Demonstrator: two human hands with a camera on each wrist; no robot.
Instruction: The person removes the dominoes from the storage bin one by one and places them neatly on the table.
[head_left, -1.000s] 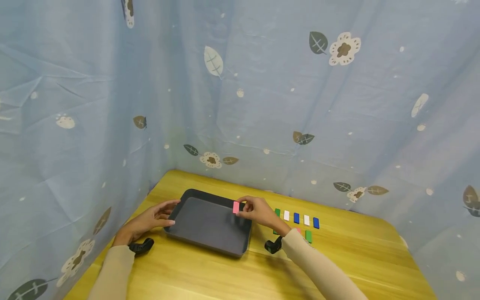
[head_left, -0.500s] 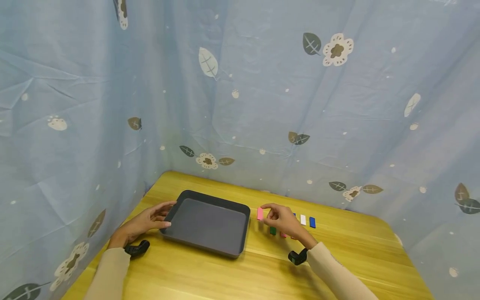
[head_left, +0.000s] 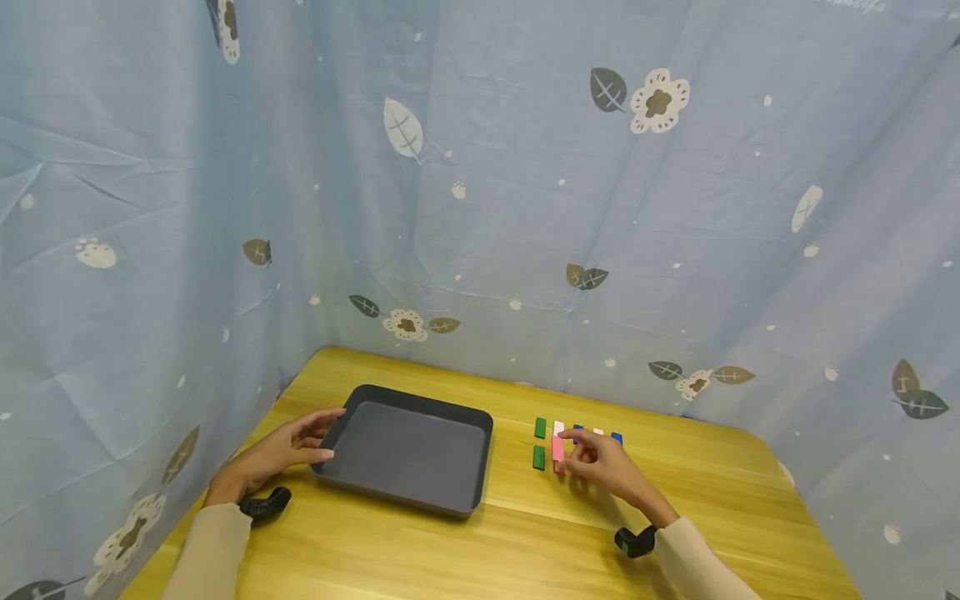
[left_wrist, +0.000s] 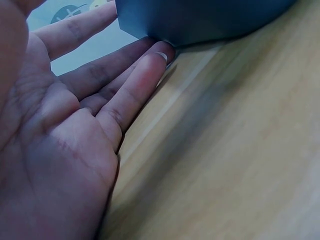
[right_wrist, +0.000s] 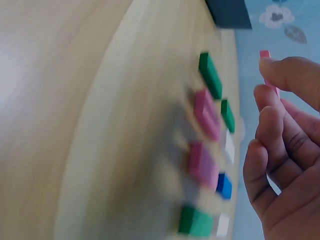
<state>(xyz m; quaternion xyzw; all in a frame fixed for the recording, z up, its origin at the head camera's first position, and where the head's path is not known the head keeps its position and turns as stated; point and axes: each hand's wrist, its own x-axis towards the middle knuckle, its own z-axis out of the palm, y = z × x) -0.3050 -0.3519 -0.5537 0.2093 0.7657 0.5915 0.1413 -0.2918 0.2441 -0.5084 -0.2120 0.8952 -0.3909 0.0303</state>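
My right hand (head_left: 609, 468) pinches a small pink block (head_left: 557, 448) between thumb and index finger. It hovers over the rows of blocks, and part of the rows is hidden behind it. In the right wrist view the pink block (right_wrist: 265, 54) shows as a thin edge at the fingertips, raised off the table. A dark grey rectangular tray (head_left: 420, 454) stands on the left, with nothing in it. Against its left side lies my left hand (head_left: 281, 452), fingers mostly straight. In the left wrist view, fingertips touch the outer wall of the tray (left_wrist: 200, 20).
Beside the tray lie two green blocks (head_left: 539, 457). White (right_wrist: 228, 146), blue (right_wrist: 224, 186) and pink blocks (right_wrist: 202, 166) continue the two rows to the right. A blue patterned curtain (head_left: 480, 208) borders the yellow wooden table (head_left: 420, 554) behind and on the left.
My right hand has carried the pink block rightward, from over the tray's right rim to above the block rows. My left hand stays at the tray, and the head view has shifted slightly.
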